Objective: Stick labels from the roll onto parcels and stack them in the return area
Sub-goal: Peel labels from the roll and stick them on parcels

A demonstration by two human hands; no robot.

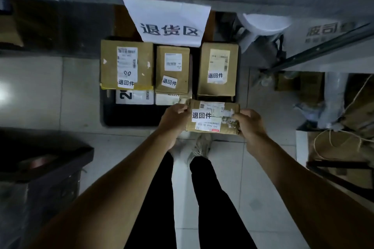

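Note:
I hold a small brown cardboard parcel (pixel 214 125) with a white return label (pixel 201 115) stuck on top. My left hand (pixel 174 119) grips its left end and my right hand (pixel 250 122) grips its right end. The parcel hangs just in front of three labelled cardboard parcels: a left one (pixel 109 64), a middle one (pixel 172 87) and a right one (pixel 232 70). They stand on other parcels in a black tray (pixel 109 111) on the floor. Behind them a white paper sign (pixel 168 20) with printed characters marks the area.
White parcels (pixel 134 97) lie under the left and middle boxes. A dark crate (pixel 46 159) stands at the left. Shelving (pixel 323 46), cardboard and twine (pixel 334 139) crowd the right. My legs and shoes (pixel 200 145) stand on the pale tiled floor below the parcel.

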